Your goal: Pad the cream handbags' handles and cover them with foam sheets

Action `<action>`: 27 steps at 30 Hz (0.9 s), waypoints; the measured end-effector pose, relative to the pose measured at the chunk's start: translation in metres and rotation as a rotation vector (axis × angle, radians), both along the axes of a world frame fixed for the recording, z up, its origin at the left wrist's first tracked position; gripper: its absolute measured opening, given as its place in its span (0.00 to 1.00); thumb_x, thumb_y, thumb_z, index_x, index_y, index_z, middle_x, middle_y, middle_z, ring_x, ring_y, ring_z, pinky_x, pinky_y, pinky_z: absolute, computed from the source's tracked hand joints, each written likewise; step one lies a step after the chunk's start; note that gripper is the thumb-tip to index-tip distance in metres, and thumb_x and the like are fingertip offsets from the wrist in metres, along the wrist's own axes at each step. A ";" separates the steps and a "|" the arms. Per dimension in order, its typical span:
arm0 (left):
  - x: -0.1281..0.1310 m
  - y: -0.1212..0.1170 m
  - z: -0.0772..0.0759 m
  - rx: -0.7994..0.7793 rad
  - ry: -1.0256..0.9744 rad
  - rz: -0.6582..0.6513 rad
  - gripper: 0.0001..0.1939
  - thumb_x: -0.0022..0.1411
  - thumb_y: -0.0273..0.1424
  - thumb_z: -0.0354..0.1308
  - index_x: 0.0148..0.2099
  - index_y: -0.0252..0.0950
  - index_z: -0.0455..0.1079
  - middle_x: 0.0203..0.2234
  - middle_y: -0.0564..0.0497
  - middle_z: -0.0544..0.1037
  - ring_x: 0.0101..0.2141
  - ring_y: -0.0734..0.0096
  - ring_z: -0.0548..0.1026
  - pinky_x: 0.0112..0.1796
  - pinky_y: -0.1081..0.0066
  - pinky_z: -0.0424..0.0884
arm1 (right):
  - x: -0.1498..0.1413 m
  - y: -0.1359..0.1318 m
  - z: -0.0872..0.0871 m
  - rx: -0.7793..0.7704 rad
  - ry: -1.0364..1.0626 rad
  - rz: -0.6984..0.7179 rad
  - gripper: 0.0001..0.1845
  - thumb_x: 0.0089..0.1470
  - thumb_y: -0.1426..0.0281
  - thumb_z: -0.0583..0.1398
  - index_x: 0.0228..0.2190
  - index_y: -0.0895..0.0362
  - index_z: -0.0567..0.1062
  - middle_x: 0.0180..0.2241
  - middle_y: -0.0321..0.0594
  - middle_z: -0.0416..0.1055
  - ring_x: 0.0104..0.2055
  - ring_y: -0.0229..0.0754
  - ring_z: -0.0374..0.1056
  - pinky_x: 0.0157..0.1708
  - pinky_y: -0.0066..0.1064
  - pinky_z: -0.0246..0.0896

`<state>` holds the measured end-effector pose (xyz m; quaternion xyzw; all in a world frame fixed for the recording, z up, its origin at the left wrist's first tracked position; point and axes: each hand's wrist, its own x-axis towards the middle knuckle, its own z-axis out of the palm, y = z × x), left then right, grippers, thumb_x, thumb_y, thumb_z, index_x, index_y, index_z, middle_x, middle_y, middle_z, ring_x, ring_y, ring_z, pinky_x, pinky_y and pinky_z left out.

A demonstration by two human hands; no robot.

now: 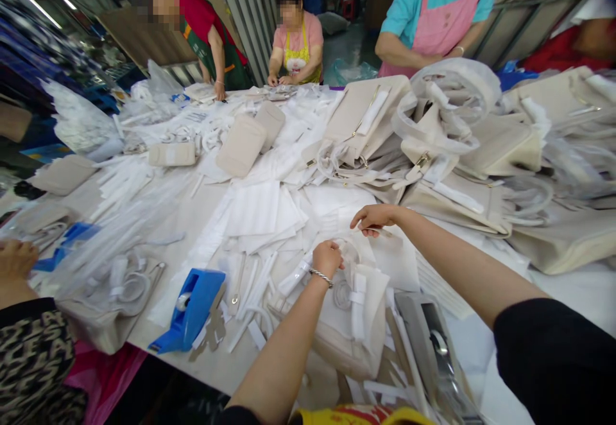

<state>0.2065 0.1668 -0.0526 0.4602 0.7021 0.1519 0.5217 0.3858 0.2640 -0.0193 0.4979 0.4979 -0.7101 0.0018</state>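
Note:
My left hand (327, 257), with a metal bracelet on the wrist, is closed around a wrapped handle of a cream handbag (353, 332) that lies in front of me on the table. My right hand (371, 217) reaches over from the right and pinches a thin white foam sheet (397, 259) just above that bag. White paper strips are taped across the bag's front. What exactly sits under my left fingers is hidden.
A blue tape dispenser (192, 309) lies at the near left, a grey one (430, 341) at the near right. Heaps of cream handbags (481, 155) fill the right side; white foam sheets (262, 210) cover the middle. Three people work at the far edge; another person's hand (17, 259) is at left.

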 end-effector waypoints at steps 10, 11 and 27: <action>-0.019 -0.035 0.015 -0.140 -0.301 0.073 0.06 0.47 0.26 0.49 0.31 0.32 0.62 0.19 0.53 0.71 0.13 0.81 0.63 0.15 0.79 0.52 | -0.030 -0.107 0.013 -0.153 0.558 -0.778 0.15 0.40 0.79 0.59 0.35 0.62 0.69 0.28 0.41 0.72 0.27 0.35 0.68 0.29 0.27 0.66; -0.021 -0.038 0.016 -0.151 -0.337 0.082 0.06 0.47 0.26 0.49 0.31 0.32 0.61 0.19 0.54 0.70 0.12 0.82 0.62 0.14 0.79 0.50 | -0.038 -0.117 0.011 -0.125 0.576 -0.843 0.19 0.38 0.80 0.60 0.37 0.61 0.68 0.29 0.40 0.72 0.28 0.35 0.68 0.30 0.27 0.66; -0.048 -0.063 0.013 -0.022 -0.531 0.254 0.05 0.40 0.24 0.57 0.26 0.30 0.66 0.12 0.59 0.62 0.15 0.85 0.55 0.17 0.79 0.47 | -0.086 -0.168 -0.012 0.034 0.133 -1.119 0.11 0.35 0.70 0.63 0.16 0.59 0.64 0.12 0.32 0.63 0.14 0.30 0.58 0.09 0.19 0.52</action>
